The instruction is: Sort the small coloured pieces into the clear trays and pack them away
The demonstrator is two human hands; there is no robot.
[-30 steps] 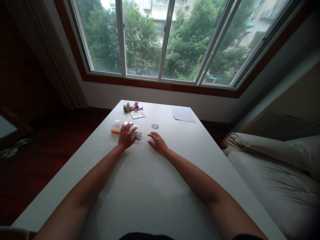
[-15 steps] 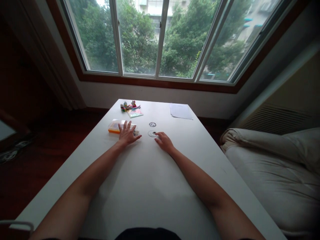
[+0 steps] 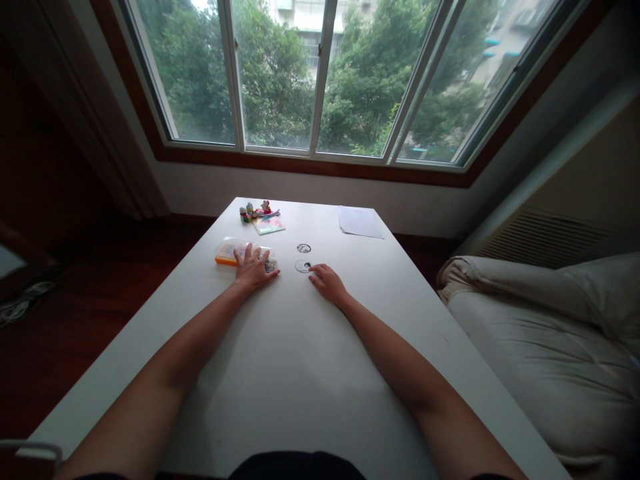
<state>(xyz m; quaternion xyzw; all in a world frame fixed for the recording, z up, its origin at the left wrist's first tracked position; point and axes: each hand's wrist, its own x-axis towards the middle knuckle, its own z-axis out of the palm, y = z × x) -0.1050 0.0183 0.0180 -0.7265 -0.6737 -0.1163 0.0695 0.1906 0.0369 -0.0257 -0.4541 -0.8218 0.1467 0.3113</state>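
Note:
My left hand (image 3: 253, 268) lies with fingers spread over a clear plastic case (image 3: 226, 252) with an orange edge. It covers the middle of the case; small mixed pieces show through by the thumb. To the right, my right hand (image 3: 329, 283) rests on the tabletop, index finger stretched and thumb apart from it. Its index fingertip touches the edge of a round clear disc (image 3: 301, 266), beside a small dark spot too small to name. Just behind that lies a second round disc (image 3: 303, 248) with a dark rim and dark markings.
On the white table (image 3: 300, 373), small colourful figurines (image 3: 246, 213) stand at the far left by a shiny pastel card (image 3: 270, 225). White paper sheets (image 3: 361, 222) lie far right. A window (image 3: 320, 80) is beyond; a padded beige seat (image 3: 540, 340) stands to the right.
My left fingers have drawn slightly closer together on the case. The right hand stays by the disc with hardly any movement. The whole view has shifted a little.

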